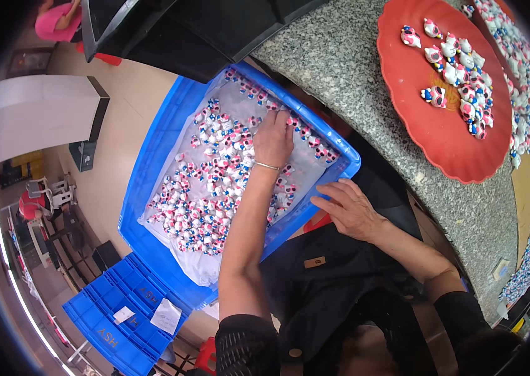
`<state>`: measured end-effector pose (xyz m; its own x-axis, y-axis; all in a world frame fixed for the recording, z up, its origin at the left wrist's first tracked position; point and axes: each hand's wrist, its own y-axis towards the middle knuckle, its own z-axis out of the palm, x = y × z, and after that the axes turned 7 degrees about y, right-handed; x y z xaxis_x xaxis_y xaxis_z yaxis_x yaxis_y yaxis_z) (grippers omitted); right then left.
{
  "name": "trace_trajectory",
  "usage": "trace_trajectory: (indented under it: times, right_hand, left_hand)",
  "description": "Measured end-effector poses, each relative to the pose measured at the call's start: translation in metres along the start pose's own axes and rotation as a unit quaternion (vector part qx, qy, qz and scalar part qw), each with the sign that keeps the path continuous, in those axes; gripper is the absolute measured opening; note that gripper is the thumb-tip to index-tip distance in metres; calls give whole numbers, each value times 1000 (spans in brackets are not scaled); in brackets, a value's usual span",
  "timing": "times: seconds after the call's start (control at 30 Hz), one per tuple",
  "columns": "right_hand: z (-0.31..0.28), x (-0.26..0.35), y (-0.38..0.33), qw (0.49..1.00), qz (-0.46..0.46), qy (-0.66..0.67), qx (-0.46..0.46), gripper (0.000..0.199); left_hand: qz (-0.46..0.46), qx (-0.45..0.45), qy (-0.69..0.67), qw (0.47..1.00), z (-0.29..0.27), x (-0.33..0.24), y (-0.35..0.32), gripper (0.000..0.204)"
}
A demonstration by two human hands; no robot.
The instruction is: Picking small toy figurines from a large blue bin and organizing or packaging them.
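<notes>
A blue plastic crate (141, 164), lined with a pale sheet, holds a heap of small cat figurines (205, 210) in white, pink and blue. Other figurines stand in a line along its far right wall. My left hand (273, 143), with a thin bracelet at the wrist, reaches into the crate beside that line. Its fingers are bent and closed at a figurine (271, 105), which they partly hide. Over the crate's near right rim my right hand (351, 210) is open, fingers loosely stretched, holding nothing.
A red scalloped plate (412, 119) with several figurines lies on the speckled stone counter (334, 62) at right. More figurines lie past it. A black bin (171, 31) stands beyond the crate. Stacked blue crates (111, 313) sit lower left. A person in pink (58, 22) is far off.
</notes>
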<state>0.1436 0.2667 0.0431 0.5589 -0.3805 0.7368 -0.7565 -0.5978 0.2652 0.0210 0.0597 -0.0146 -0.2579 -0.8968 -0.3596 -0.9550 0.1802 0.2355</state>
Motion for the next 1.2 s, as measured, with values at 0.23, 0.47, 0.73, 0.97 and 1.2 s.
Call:
trace_trajectory:
  times: [0.23,0.47,0.73,0.97,1.2]
  right_hand:
    - [-2,1,1,1000,-5,-17,-9,49]
    - [1,1,0,1000,-3,-23,-7,51]
    - [0,7,4,1000,9,-23,-11,48]
    - [-2,8,4,999,13,-37,0,53]
    - [1,6,2,999,10,-45,-3,53]
  left_hand:
    - [34,-34,-71,996,4,2,-3,26]
    - [22,-45,-105,993,16,12,-4,19]
    - [8,-109,-135,985,22,18,-10,17]
    - [-129,-148,-102,975,13,29,3,18]
    - [-71,-123,-94,985,22,37,16,16]
